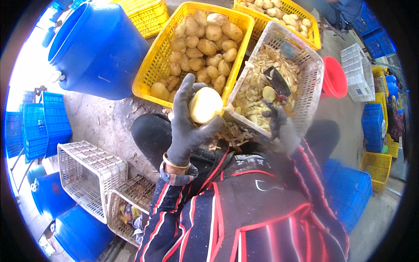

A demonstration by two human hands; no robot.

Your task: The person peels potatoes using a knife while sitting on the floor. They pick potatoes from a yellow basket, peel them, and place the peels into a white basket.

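Observation:
My left hand [190,127], in a dark grey glove, holds a peeled potato [206,105] between thumb and fingers. Unpeeled potatoes [207,47] fill much of the yellow plastic crate [139,78] just beyond it. My right hand [282,126], gloved and partly blurred, is over the near right part of a whitish plastic crate [314,98] of potato peelings [253,83]. Its fingers are partly bent; whether they hold a small tool cannot be told. A dark object [278,82] with a reddish end lies on the peelings, beside a yellowish potato piece [268,94].
A blue barrel [104,55] stands at upper left. Another yellow crate of potatoes [312,36] is at upper right, beyond a red bucket [337,78]. White crates [88,163] lie at lower left, a blue crate [353,193] at lower right. Part of another person [347,11] shows at the top right.

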